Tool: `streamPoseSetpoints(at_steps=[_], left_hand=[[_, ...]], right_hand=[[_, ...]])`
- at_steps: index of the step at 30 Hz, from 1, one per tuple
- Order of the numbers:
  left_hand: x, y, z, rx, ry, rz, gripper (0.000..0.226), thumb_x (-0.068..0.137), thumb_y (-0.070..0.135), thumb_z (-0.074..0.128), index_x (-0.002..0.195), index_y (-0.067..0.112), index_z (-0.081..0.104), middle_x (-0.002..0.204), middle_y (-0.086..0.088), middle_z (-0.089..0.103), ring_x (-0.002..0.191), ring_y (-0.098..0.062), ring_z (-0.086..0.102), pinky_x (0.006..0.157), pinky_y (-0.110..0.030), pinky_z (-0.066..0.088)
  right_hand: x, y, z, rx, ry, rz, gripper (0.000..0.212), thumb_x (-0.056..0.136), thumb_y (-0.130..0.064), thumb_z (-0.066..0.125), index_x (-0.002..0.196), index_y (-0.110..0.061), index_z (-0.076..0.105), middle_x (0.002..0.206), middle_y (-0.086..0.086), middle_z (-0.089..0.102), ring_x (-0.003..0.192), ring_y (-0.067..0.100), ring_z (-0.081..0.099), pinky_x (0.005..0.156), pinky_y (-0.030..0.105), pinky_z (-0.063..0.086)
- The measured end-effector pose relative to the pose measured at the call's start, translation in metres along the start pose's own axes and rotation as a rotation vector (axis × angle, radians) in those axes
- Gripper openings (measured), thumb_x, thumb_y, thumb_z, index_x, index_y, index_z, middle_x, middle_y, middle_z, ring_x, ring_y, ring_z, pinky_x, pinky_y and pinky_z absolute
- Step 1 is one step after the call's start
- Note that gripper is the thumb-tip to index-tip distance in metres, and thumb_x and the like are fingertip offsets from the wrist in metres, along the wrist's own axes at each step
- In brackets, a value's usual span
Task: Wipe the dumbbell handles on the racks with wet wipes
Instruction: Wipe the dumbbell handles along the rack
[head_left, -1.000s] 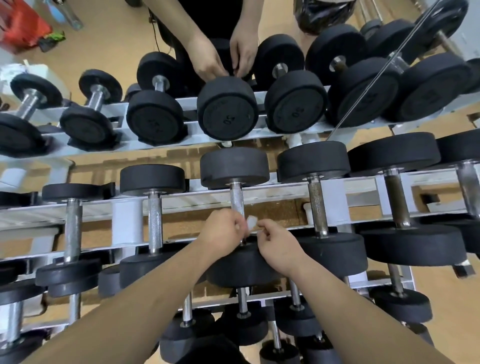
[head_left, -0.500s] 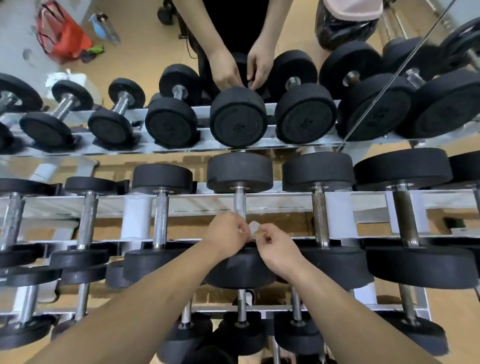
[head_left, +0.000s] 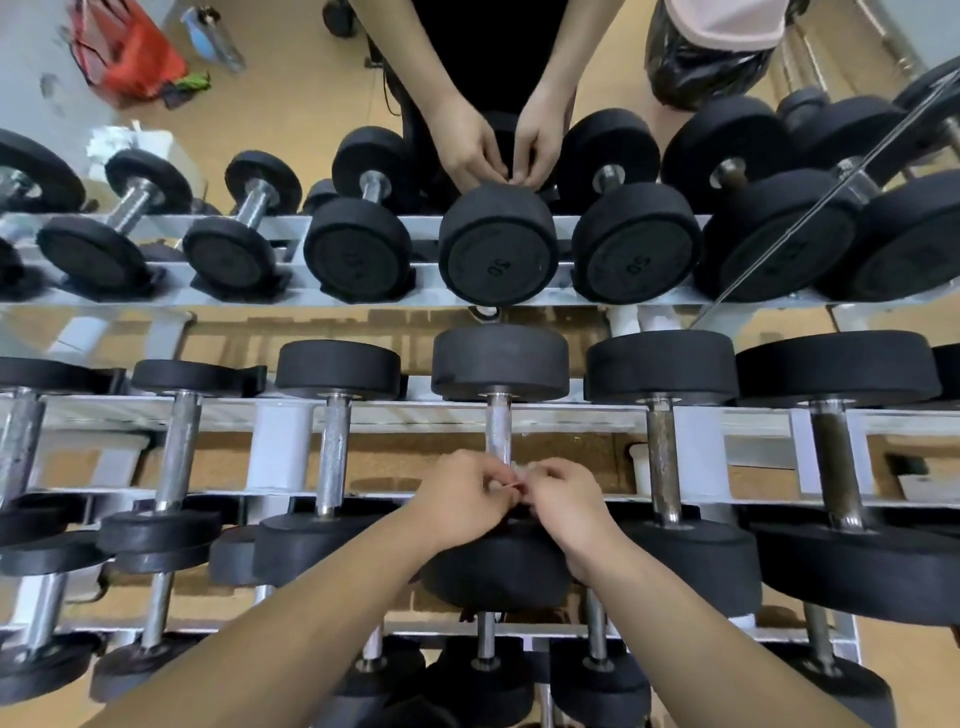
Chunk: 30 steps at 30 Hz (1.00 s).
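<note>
Now the white tuft that stood up between the hands half a second ago is nearly gone. The left hand (head_left: 460, 501), fingers curled, pinches the wet wipe (head_left: 511, 484) (only a pale sliver shows), and the right hand (head_left: 563, 501) pinches it from the other side, fingertips almost meeting. Both hands sit where they were, at the near end of the handle (head_left: 497, 431), which runs bare away from the knuckles, so I judge the wipe is being bunched and the stroke along this bar is not yet begun. On this tier of the rack (head_left: 571, 415) I count six handles: three left of the left hand, one at the hands, two right of the right hand. One wipe.
</note>
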<state>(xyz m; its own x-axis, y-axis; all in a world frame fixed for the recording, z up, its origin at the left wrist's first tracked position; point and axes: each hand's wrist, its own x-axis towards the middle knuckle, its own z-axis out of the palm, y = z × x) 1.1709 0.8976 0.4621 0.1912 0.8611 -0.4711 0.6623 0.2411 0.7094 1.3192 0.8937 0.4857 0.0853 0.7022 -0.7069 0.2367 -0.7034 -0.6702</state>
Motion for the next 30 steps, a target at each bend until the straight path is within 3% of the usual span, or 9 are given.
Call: streamPoseSetpoints(at_steps=[3,8,11,14,18,21,24,27,30], left_hand=[[-0.004,0.000,0.000,-0.214,0.123,0.010,0.032,0.089,0.018,0.067,0.117,0.032,0.063,0.088,0.011,0.073,0.085,-0.007,0.069,0.079,-0.024,0.056],[-0.004,-0.002,0.017,-0.169,0.372,0.017,0.017,0.089,0.016,0.071,0.098,0.030,0.070,0.092,0.010,0.061,0.081,-0.003,0.062,0.077,-0.019,0.051],[-0.009,-0.005,0.024,-0.215,0.472,-0.031,0.036,0.087,0.018,0.062,0.122,0.028,0.065,0.106,0.008,0.050,0.093,-0.013,0.061,0.084,-0.024,0.053],[-0.006,-0.005,0.023,-0.241,0.524,-0.076,0.047,0.088,0.006,0.055,0.134,0.017,0.056,0.118,0.006,0.049,0.105,-0.016,0.057,0.095,-0.037,0.054],[-0.007,-0.003,0.023,-0.229,0.570,-0.105,0.051,0.090,0.000,0.052,0.139,0.012,0.052,0.121,0.004,0.046,0.108,-0.019,0.054,0.102,-0.036,0.048],[-0.007,-0.004,0.024,-0.245,0.570,-0.131,0.054,0.089,-0.001,0.050,0.142,0.012,0.049,0.122,0.007,0.044,0.112,-0.017,0.052,0.104,-0.037,0.047],[-0.006,-0.004,0.023,-0.243,0.537,-0.136,0.057,0.088,0.000,0.049,0.143,0.014,0.048,0.127,0.009,0.043,0.122,-0.017,0.050,0.107,-0.040,0.047],[-0.006,-0.005,0.023,-0.248,0.504,-0.137,0.058,0.087,0.004,0.048,0.143,0.016,0.046,0.131,0.009,0.043,0.126,-0.018,0.048,0.109,-0.042,0.045],[-0.007,-0.006,0.022,-0.262,0.498,-0.142,0.057,0.088,0.006,0.049,0.144,0.017,0.047,0.132,0.007,0.046,0.126,-0.015,0.048,0.109,-0.040,0.045]], right_hand=[[-0.003,-0.006,0.001,0.011,-0.017,-0.061,0.015,0.098,-0.015,0.062,0.089,-0.023,0.072,0.093,0.004,0.074,0.095,0.022,0.069,0.092,0.040,0.056],[0.005,-0.005,0.005,0.053,-0.001,-0.062,0.013,0.095,-0.019,0.070,0.089,-0.020,0.081,0.089,-0.001,0.079,0.091,0.019,0.073,0.086,0.038,0.059],[0.016,-0.005,0.010,0.044,0.070,-0.047,0.009,0.090,-0.018,0.074,0.083,-0.014,0.078,0.085,0.005,0.077,0.085,0.023,0.073,0.084,0.044,0.060],[0.041,-0.020,0.014,0.096,0.213,-0.022,0.006,0.089,-0.019,0.067,0.087,-0.016,0.072,0.085,0.004,0.075,0.086,0.026,0.073,0.086,0.047,0.062],[0.065,-0.043,0.017,0.165,0.248,0.007,0.013,0.089,-0.014,0.064,0.100,-0.016,0.070,0.093,0.007,0.072,0.085,0.025,0.067,0.080,0.034,0.055],[0.064,-0.032,0.034,0.254,0.127,0.056,0.010,0.094,-0.026,0.066,0.101,-0.020,0.071,0.101,0.006,0.074,0.088,0.022,0.066,0.085,0.034,0.052],[0.060,-0.016,0.040,0.230,0.029,0.038,0.028,0.099,-0.037,0.064,0.118,-0.020,0.072,0.110,0.002,0.075,0.102,0.020,0.070,0.092,0.036,0.056],[0.060,-0.005,0.023,0.177,-0.028,-0.004,0.026,0.102,-0.015,0.056,0.089,-0.013,0.079,0.090,0.003,0.078,0.085,0.019,0.068,0.089,0.034,0.055],[0.055,0.007,0.010,0.001,-0.139,0.013,0.031,0.098,-0.001,0.051,0.071,0.005,0.065,0.067,0.011,0.058,0.067,0.022,0.049,0.063,0.025,0.048]])
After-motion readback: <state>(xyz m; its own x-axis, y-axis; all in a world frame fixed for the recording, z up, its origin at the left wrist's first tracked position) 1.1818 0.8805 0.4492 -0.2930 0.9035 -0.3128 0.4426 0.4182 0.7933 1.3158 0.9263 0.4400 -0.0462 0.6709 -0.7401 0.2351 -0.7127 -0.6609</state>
